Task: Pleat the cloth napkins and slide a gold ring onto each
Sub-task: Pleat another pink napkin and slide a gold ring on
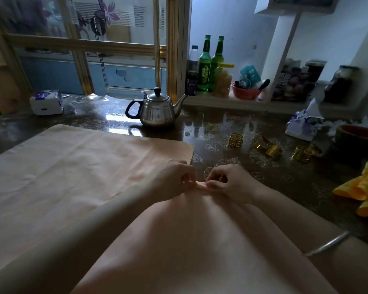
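A pale peach cloth napkin [68,172] lies spread over the dark table, its near part lifted toward me. My left hand [174,179] and my right hand [229,183] pinch a small raised fold of the napkin [200,185] between them at its right edge. Three gold rings lie on the table beyond my right hand: one upright [235,141], one on its side [269,148], one further right [303,153]. A yellow napkin [363,192], pleated, lies at the right edge.
A steel teapot [157,110] stands behind the napkin. A tissue pack [46,102] sits far left, another tissue bag [304,124] and a dark bowl [358,139] at the right. Bottles [204,64] and jars crowd the ledge behind. A bangle [325,244] circles my right forearm.
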The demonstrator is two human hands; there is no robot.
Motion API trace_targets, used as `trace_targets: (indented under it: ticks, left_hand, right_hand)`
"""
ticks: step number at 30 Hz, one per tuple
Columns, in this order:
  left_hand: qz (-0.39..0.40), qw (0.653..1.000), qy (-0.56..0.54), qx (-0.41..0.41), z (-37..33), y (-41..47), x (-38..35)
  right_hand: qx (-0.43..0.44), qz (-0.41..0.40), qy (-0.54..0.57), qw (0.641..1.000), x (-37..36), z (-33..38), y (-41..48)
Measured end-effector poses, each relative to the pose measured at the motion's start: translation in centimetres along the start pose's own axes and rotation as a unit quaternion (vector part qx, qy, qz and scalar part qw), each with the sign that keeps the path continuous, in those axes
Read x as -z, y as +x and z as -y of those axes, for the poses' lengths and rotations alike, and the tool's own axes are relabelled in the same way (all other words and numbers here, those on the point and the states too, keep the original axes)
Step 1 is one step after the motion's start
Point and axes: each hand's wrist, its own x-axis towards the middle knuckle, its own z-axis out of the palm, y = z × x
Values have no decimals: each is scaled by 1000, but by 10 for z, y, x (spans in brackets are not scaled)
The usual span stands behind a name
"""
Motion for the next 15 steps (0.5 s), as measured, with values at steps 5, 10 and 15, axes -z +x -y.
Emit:
trace_targets:
  ticks: [5, 10, 15]
  left_hand:
    - [27, 997, -22, 67, 3, 5, 2]
    - [63, 994, 42, 77, -2, 7, 3]
    - [41, 995, 75, 50, -11, 1, 2]
  right_hand:
    - [-9, -2, -54, 999, 1, 8, 3]
    - [22, 1, -135, 991, 4, 17, 0]
    - [72, -34, -183, 980, -2, 23, -13]
